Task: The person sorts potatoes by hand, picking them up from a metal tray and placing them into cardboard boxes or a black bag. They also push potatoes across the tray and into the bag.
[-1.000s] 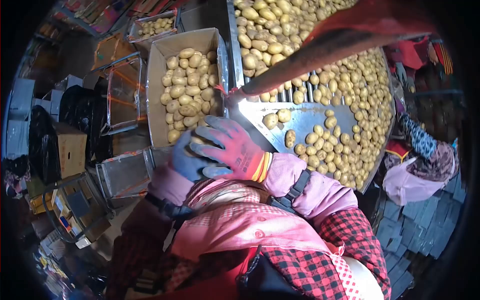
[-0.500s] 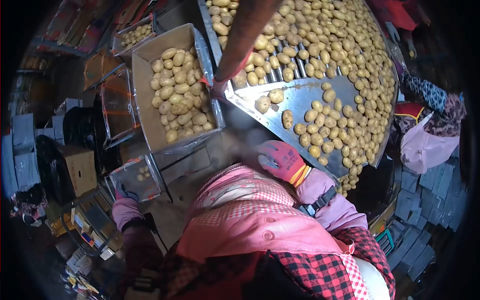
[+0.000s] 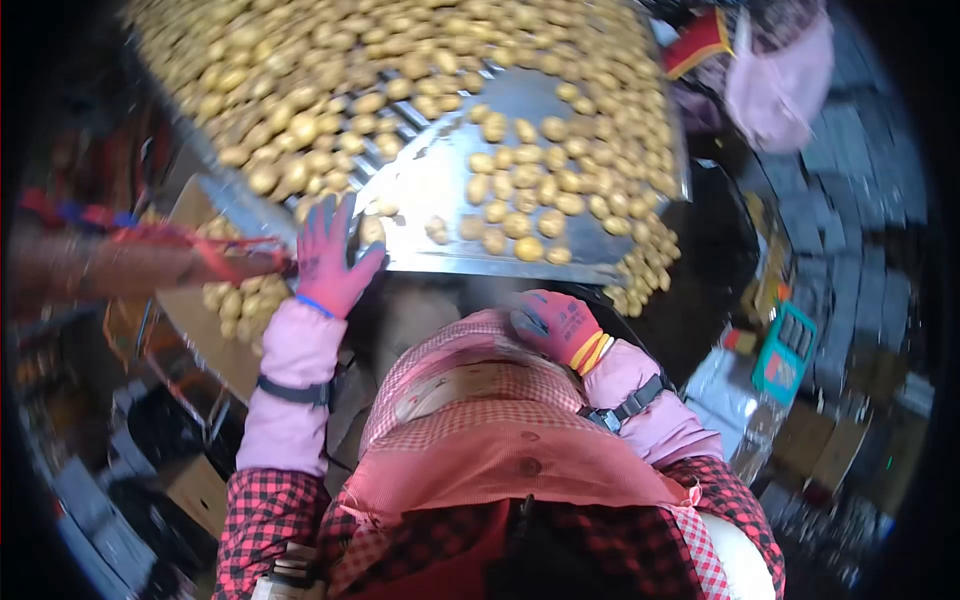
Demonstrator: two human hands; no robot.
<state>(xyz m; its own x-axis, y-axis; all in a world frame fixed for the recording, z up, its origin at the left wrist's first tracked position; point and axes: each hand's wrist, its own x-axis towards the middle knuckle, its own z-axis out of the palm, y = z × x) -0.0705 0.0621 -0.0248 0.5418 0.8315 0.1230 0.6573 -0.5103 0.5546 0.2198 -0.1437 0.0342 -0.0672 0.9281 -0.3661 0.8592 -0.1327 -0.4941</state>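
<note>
My left hand (image 3: 338, 258), in a pink and grey glove, is spread open over the near-left corner of a metal sorting table (image 3: 430, 190). One potato (image 3: 372, 231) lies right beside its thumb and fingers. My right hand (image 3: 560, 326), gloved the same way, rests low against the pink checked apron (image 3: 480, 385), below the table's front edge. Its fingers are curled in; no object shows in them, and the palm is hidden. Many loose potatoes (image 3: 525, 180) lie on the smooth sheet and are heaped thickly behind it over metal bars.
A rusty post (image 3: 140, 268) with red ties stands left of my left hand. Beyond it is a lined cardboard box (image 3: 205, 330) holding potatoes. Another person in a pink apron (image 3: 780, 80) stands at the far right. Flattened grey cartons (image 3: 850, 250) and a teal crate (image 3: 785, 352) lie right.
My view has swung right. My left hand has risen from low beside the small box on the left to the table's corner, fingers spread. My right hand stays by the apron.
</note>
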